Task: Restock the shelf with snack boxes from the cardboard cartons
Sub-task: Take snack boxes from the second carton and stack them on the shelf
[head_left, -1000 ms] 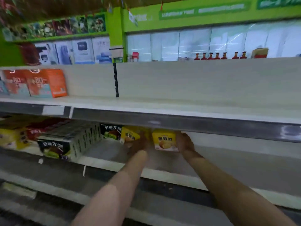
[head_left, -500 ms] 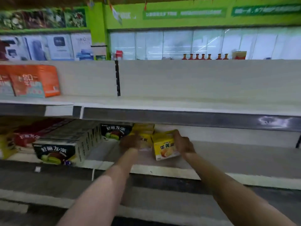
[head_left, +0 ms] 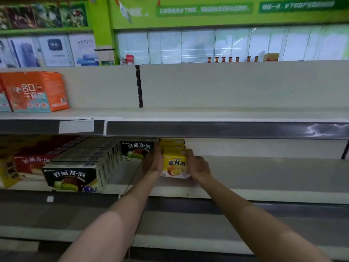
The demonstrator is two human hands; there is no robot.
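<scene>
I grip the yellow snack box (head_left: 175,165) from both sides: my left hand (head_left: 153,163) lies flat along its left face with the fingers reaching back toward the shelf wall, and my right hand (head_left: 197,164) wraps its right edge, fingers curled over the top right corner. The box stands upright with its printed front toward me, its base at or just above the middle shelf (head_left: 264,174); I cannot tell whether it touches the board. Directly behind the box, 2 more yellow boxes (head_left: 172,143) sit stacked against the back of the same shelf. Just left of the box, past my left hand, a black pie box (head_left: 137,150) faces forward deep on the shelf. Further left of the box, a row of black pie boxes (head_left: 79,171) runs from the shelf's front edge toward the back, the front one showing a green and brown cake. Left of that row lie red boxes (head_left: 32,161), and at the far left edge another yellow pack (head_left: 8,172), partly cut off. Above the box, the upper shelf (head_left: 207,114) carries an orange carton (head_left: 35,91) at its left end. Far behind and above the box, small brown bottles (head_left: 230,59) line the top of the shelving unit.
</scene>
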